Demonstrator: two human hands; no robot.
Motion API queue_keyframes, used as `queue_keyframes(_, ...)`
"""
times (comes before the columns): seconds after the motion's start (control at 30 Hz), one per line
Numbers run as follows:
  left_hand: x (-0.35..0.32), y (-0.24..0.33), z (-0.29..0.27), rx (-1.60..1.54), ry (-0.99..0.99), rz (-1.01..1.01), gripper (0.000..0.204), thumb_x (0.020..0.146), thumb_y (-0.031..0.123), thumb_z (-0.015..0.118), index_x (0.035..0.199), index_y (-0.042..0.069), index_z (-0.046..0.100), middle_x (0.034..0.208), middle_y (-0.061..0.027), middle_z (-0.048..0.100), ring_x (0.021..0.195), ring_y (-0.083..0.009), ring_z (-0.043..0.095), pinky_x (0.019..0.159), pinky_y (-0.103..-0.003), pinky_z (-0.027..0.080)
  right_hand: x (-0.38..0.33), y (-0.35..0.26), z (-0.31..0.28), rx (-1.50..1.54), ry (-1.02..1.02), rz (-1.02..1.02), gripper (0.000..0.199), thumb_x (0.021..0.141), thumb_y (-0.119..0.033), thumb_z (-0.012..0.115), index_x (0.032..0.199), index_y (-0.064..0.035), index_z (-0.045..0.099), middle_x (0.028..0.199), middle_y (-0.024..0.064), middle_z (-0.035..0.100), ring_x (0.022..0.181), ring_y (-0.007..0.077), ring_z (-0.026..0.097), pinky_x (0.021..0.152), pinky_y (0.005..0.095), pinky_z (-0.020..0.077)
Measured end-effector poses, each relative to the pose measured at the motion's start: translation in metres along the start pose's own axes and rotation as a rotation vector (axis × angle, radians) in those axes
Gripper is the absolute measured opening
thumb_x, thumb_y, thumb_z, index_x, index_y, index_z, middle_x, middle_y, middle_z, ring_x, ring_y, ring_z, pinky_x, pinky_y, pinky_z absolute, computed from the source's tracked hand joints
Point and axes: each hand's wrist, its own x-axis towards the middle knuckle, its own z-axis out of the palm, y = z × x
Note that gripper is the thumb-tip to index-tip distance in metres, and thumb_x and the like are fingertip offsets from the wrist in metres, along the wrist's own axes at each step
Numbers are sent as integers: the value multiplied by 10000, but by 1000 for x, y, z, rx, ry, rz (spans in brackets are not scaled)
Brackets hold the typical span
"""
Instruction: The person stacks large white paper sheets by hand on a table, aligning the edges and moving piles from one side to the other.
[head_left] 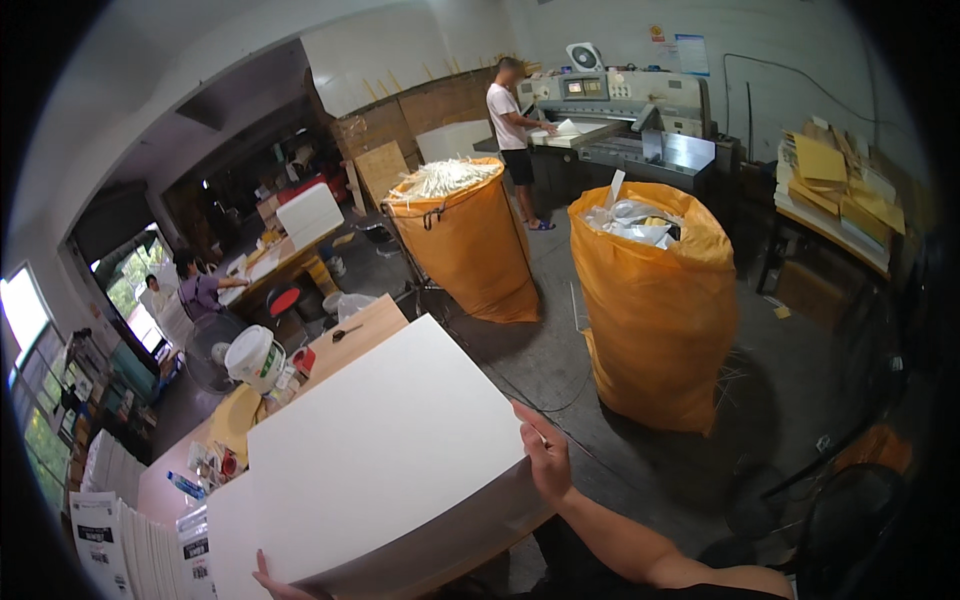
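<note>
A thick stack of large white paper sheets (390,440) lies in front of me, tilted in view, over the end of a wooden table. My right hand (547,458) grips its right edge near the far corner. At the near left edge, my left hand (278,582) presses against the same stack; only its fingers and part of the palm show. Another white stack (232,535) sits just left, lower than the big one.
Two orange sacks stand beyond the table, one with paper strips (465,250), one with plastic waste (655,310). A white bucket (255,358), scissors (345,333) and a blue bottle (186,486) are on the wooden table (365,325). A person (512,130) works at a cutting machine (610,100).
</note>
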Motion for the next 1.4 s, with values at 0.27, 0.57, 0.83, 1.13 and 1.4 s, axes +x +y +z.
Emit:
queue_keyframes(0.27,10,1,2,-198,90,-156,640,1101,495,321,1270,11,704,1331,-183,641,1204,-360,607,1083,-466,503,2,22,6,-110,78,-93,553,1097,-403,463,1389,40,617,1357,209,663,1280,285,606,1097,404,457)
queue_keyframes(0.57,-8,13,19,-4,112,41,664,1124,451,315,1163,-39,760,1241,-151,709,1103,-246,632,1058,-348,478,5,7,10,-24,86,-16,500,1087,-329,483,1377,61,597,1321,151,645,1193,219,598,1048,373,450)
queue_keyframes(0.83,-4,14,2,85,-48,114,535,1094,352,402,1266,-60,698,1316,-165,688,1311,-266,554,1162,-362,349,15,-2,5,-36,-45,90,551,1085,-381,433,1415,48,542,1355,154,607,1249,239,575,1082,379,426)
queue_keyframes(1.13,-5,8,-17,-219,-265,-159,635,1092,485,377,1465,4,559,1479,-141,566,1389,-257,480,1188,-387,309,13,28,-18,298,-182,157,690,1056,-473,405,1525,33,431,1507,154,510,1395,274,477,1162,424,354)
queue_keyframes(1.4,-8,-3,-8,-131,-149,28,553,1061,376,415,1436,10,593,1489,-142,559,1391,-258,475,1192,-387,307,15,23,-14,227,-232,81,677,997,-361,402,1519,71,425,1485,200,519,1360,298,497,1147,412,365)
